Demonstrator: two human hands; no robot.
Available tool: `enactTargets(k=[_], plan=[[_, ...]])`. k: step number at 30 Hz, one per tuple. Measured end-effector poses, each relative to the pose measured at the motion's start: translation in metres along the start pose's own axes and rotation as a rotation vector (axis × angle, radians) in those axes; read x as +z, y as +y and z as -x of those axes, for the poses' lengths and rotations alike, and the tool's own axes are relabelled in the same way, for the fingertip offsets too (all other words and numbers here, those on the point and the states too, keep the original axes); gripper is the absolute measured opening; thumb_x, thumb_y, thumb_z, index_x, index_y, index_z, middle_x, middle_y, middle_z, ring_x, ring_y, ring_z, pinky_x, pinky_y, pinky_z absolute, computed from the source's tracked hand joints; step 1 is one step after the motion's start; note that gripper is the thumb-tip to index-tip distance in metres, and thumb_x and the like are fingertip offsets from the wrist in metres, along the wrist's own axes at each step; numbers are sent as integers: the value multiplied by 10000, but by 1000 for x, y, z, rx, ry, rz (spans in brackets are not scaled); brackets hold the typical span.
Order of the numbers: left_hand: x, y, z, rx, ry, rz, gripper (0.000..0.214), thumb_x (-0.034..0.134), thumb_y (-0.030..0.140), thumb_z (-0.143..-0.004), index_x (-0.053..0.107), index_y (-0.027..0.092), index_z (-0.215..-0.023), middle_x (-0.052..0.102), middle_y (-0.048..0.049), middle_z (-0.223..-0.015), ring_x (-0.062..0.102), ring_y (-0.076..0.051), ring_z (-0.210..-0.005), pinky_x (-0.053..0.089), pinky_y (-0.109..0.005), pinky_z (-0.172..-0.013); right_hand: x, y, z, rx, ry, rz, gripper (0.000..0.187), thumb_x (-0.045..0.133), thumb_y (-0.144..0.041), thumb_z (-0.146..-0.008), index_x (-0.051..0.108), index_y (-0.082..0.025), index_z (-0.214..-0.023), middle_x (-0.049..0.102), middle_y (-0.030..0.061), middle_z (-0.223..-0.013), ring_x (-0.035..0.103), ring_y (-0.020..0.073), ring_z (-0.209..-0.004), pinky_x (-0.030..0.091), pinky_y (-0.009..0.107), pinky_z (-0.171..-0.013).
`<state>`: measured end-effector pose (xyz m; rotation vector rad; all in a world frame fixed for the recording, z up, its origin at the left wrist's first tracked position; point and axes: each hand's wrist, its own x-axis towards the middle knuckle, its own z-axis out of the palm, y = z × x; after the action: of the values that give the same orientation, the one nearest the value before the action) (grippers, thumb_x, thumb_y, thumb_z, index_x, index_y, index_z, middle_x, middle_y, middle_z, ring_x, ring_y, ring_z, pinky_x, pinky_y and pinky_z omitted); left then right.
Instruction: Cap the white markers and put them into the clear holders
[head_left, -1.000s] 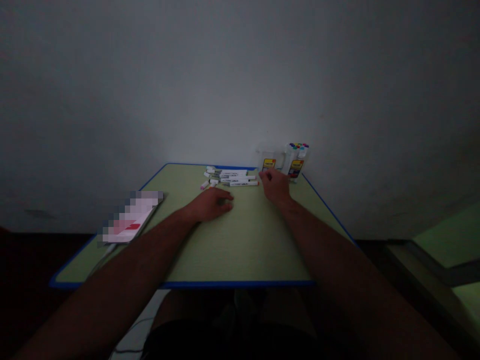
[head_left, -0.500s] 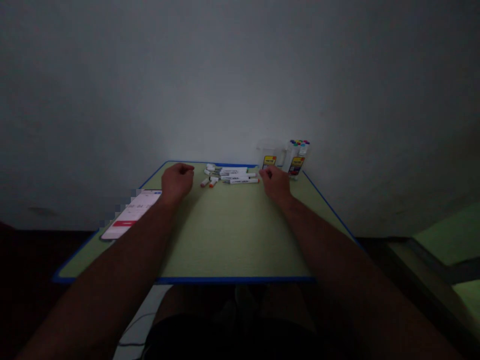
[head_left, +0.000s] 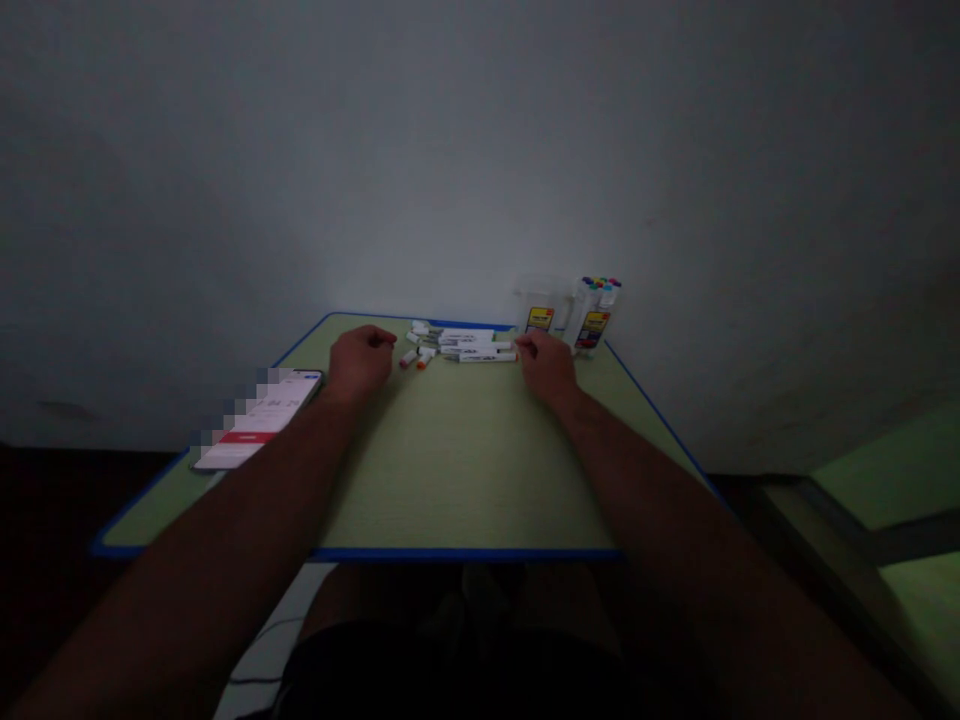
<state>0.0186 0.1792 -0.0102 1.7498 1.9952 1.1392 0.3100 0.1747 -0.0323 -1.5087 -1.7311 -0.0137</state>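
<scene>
My left hand [head_left: 361, 360] rests at the table's far left part, its fingers curled together; whether anything is inside them is hidden. Just right of it lie several loose marker caps [head_left: 407, 358], some white, one with an orange end. A bunch of uncapped white markers [head_left: 480, 350] lies sideways, dark tips pointing left toward the caps. At the markers' right ends is my right hand [head_left: 549, 368], closed with thumb and fingertips together. I cannot make out anything held in it, nor whether it touches the nearest marker.
Behind my right hand stand a clear plastic container [head_left: 538, 292] with a yellow label and a clear case [head_left: 592, 315] filled with upright coloured markers. A phone [head_left: 259, 420] with its screen lit lies left. The pale green table [head_left: 465, 480] has a blue edge and meets a grey wall [head_left: 465, 160].
The view has shifted slightly. My left hand sits a little further right, closer to the caps. My right hand stays closed by the markers' ends.
</scene>
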Motion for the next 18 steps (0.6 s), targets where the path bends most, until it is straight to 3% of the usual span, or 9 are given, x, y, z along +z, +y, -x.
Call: enactTargets(k=[4, 11, 18], plan=[[1, 6, 6, 42, -34, -45, 303, 572, 178, -846, 794, 164, -1052, 792, -88, -1041, 717, -233, -933, 527, -324, -840, 3, -1, 1, -21, -101, 98, 360, 531, -74, -865, 757, -172, -1127, 752, 115, -1160, 674, 264, -1071, 490, 405, -971], [4, 11, 12, 103, -92, -112, 352, 545, 191, -874, 796, 182, -1122, 789, -84, -1086, 716, -226, -950, 511, -293, -854, 8, -11, 8, -161, -292, 258, 469, 583, -183, -905, 655, -151, -1368, 671, 99, -1371, 582, 274, -1261, 416, 420, -1125], [4, 11, 11, 104, -111, -147, 373, 538, 179, -868, 790, 187, -1142, 782, -85, -1125, 707, -239, -977, 508, -309, -890, 10, -13, 7, -226, -374, 293, 532, 578, -191, -915, 591, -120, -1442, 624, 92, -1442, 547, 281, -1259, 394, 408, -1135]])
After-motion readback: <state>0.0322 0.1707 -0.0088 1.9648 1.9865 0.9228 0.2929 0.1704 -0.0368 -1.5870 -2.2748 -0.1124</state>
